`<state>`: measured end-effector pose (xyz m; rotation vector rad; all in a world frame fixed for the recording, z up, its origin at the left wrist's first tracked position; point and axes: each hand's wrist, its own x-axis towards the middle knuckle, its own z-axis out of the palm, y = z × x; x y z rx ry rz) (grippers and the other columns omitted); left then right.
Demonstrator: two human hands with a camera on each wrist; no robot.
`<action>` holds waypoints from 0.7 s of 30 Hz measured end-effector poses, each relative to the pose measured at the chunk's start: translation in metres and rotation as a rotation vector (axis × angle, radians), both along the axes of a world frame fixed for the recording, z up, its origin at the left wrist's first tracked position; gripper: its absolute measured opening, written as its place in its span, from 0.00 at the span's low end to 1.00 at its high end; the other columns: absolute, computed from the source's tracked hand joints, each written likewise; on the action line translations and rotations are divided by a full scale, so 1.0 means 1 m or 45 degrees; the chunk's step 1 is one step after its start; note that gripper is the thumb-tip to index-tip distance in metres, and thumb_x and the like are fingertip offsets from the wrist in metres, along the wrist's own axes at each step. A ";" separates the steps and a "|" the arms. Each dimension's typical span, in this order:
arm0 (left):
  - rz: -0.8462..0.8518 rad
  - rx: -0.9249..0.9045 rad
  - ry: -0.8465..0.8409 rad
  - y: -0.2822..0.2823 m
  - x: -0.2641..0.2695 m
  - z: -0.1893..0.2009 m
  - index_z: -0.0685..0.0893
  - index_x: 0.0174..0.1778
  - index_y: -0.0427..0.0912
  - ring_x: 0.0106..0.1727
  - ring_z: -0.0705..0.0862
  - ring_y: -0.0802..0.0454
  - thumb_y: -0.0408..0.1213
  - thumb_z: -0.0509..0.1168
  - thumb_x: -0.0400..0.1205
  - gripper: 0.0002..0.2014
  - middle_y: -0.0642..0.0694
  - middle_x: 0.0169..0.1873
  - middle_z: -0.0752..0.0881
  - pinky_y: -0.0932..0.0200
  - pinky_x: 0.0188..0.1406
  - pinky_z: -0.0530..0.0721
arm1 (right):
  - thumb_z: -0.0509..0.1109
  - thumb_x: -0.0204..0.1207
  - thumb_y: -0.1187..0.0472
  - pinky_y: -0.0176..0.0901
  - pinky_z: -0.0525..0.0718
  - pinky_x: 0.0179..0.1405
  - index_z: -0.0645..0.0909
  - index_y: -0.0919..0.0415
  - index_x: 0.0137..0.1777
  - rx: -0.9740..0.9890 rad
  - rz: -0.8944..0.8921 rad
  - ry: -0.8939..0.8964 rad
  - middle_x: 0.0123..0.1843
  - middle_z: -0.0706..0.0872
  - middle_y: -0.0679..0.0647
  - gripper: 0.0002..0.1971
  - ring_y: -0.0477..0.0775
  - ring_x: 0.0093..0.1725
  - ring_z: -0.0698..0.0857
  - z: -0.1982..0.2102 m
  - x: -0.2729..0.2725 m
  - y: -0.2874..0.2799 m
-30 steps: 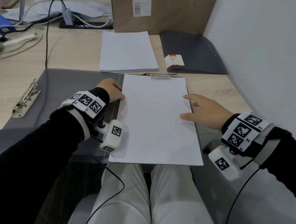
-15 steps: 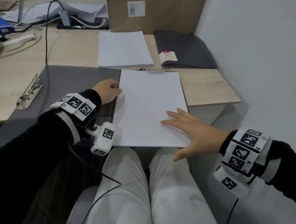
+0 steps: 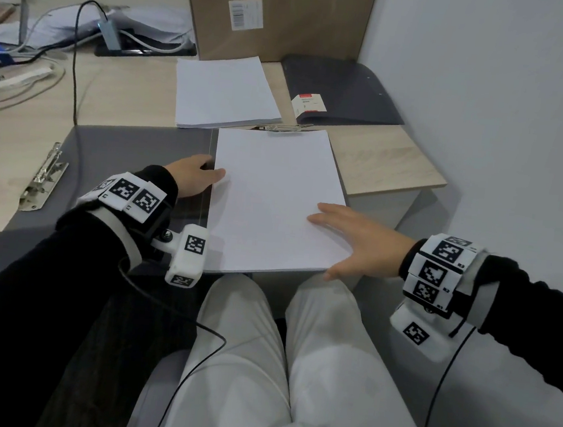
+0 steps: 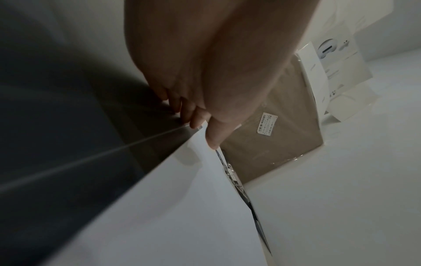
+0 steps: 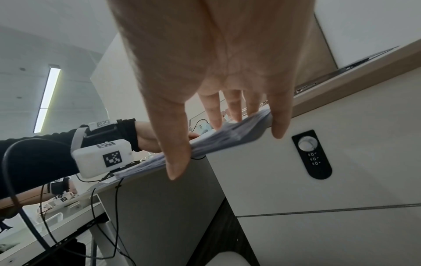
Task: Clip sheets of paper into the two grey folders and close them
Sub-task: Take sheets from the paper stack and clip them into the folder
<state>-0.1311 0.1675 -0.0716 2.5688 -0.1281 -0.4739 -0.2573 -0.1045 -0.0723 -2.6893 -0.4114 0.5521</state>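
A grey folder (image 3: 123, 163) lies open on the desk. A stack of white sheets (image 3: 275, 195) rests on its right half and hangs over the desk's near edge. A metal clip (image 3: 281, 129) sits at the stack's far edge. My left hand (image 3: 196, 177) pinches the stack's left edge, thumb (image 4: 214, 138) on top. My right hand (image 3: 349, 244) lies flat on the near right corner with fingers (image 5: 214, 111) spread straight and the thumb down past the edge. A second dark grey folder (image 3: 340, 88) lies closed at the back right.
A spare paper pile (image 3: 223, 90) lies behind the open folder, before a cardboard box (image 3: 275, 13). A small white and red box (image 3: 309, 104) sits on the closed folder. Another metal clip (image 3: 44, 178) lies at the left. Cables (image 3: 78, 56) cross the back left; a wall stands right.
My right hand slid from the stack's right edge down to its near right corner and flattened. The left hand stayed at the left edge. The view shifted back a little.
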 end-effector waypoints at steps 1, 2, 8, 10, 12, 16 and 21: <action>-0.006 -0.002 0.009 0.001 0.001 0.000 0.78 0.60 0.35 0.58 0.81 0.40 0.48 0.54 0.85 0.20 0.38 0.57 0.84 0.56 0.54 0.70 | 0.78 0.67 0.51 0.39 0.47 0.81 0.53 0.49 0.83 -0.006 0.009 0.011 0.86 0.46 0.46 0.49 0.45 0.85 0.45 -0.001 0.001 -0.001; -0.014 0.004 0.011 0.001 0.003 0.001 0.78 0.56 0.35 0.55 0.81 0.41 0.48 0.53 0.85 0.19 0.39 0.52 0.83 0.56 0.53 0.70 | 0.78 0.67 0.50 0.41 0.46 0.82 0.51 0.48 0.84 -0.018 0.027 0.034 0.86 0.45 0.47 0.50 0.45 0.85 0.44 -0.001 0.001 -0.001; 0.083 0.034 -0.101 0.001 0.013 0.019 0.71 0.75 0.43 0.76 0.70 0.47 0.51 0.55 0.85 0.25 0.46 0.75 0.73 0.57 0.73 0.66 | 0.74 0.66 0.39 0.50 0.41 0.83 0.45 0.43 0.84 -0.072 0.055 0.135 0.86 0.40 0.42 0.52 0.46 0.84 0.35 0.025 0.016 0.002; 0.114 -0.053 -0.173 -0.004 0.018 0.027 0.67 0.79 0.43 0.77 0.70 0.47 0.49 0.57 0.84 0.27 0.46 0.79 0.69 0.58 0.72 0.66 | 0.71 0.70 0.40 0.45 0.43 0.83 0.51 0.46 0.83 -0.033 0.013 0.040 0.86 0.46 0.45 0.45 0.46 0.85 0.41 0.036 0.032 0.008; 0.077 -0.096 -0.165 -0.014 0.025 0.032 0.69 0.78 0.45 0.71 0.75 0.47 0.47 0.58 0.84 0.25 0.46 0.77 0.70 0.61 0.63 0.69 | 0.69 0.74 0.44 0.37 0.49 0.79 0.58 0.51 0.82 -0.015 -0.029 -0.075 0.85 0.55 0.48 0.39 0.47 0.85 0.52 0.043 0.053 0.018; -0.095 0.065 -0.109 -0.034 0.040 0.035 0.72 0.76 0.46 0.79 0.67 0.49 0.46 0.59 0.84 0.23 0.49 0.81 0.65 0.62 0.70 0.65 | 0.68 0.76 0.48 0.40 0.62 0.76 0.66 0.55 0.79 -0.031 -0.215 -0.119 0.80 0.68 0.51 0.32 0.51 0.79 0.67 0.040 0.108 0.034; -0.232 0.201 -0.031 -0.040 0.057 0.034 0.72 0.76 0.39 0.81 0.63 0.47 0.35 0.52 0.86 0.21 0.46 0.81 0.64 0.61 0.75 0.60 | 0.69 0.75 0.51 0.47 0.73 0.71 0.66 0.64 0.77 -0.057 -0.540 -0.049 0.75 0.74 0.58 0.33 0.60 0.73 0.74 0.033 0.169 0.040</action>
